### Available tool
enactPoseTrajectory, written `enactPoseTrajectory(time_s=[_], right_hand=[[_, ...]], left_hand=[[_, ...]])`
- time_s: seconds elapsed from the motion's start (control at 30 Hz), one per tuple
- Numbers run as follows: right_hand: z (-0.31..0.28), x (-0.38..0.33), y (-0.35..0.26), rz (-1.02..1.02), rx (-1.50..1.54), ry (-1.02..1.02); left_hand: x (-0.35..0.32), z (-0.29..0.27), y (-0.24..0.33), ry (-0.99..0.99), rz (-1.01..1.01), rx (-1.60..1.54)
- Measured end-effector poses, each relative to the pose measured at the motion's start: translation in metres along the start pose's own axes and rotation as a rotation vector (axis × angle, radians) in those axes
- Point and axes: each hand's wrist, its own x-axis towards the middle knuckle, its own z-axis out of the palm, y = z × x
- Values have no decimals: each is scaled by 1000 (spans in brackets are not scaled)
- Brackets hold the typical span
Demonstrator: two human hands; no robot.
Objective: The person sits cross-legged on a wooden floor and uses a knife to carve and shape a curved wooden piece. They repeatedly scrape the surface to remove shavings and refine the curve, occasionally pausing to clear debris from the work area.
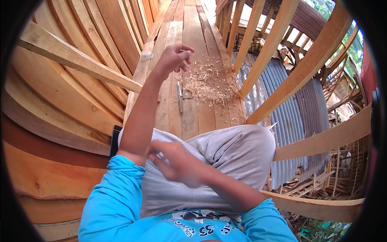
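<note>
L hand [174, 60]: just up-left of wood shavings [209, 86], fingers curled, can't tell if holding anything.
R hand [176, 162]: blurry, below shavings, nr L arm [141, 109], fingers bent, can't tell if gripping.
Metal tool [179, 97]: on boards [190, 121], just L of shavings.

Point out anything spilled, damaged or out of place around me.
Pale, curled wood shavings lie strewn across the brown plank floor, looking untidy. A slim, silvery metal tool lies loose beside them, held by neither hand. At right, the grey corrugated metal sheets show brownish discolouration, perhaps rust.
</note>
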Motion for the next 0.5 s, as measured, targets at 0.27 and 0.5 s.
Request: enactPoseTrajectory(time_s=[0.27, 0.5], right_hand=[[-60, 99, 188, 721, -727, 81], [-37, 111, 276, 972, -872, 121]], left_hand=[[-157, -98, 56, 1862, 869, 609], [-150, -147, 22, 1239, 575, -24]])
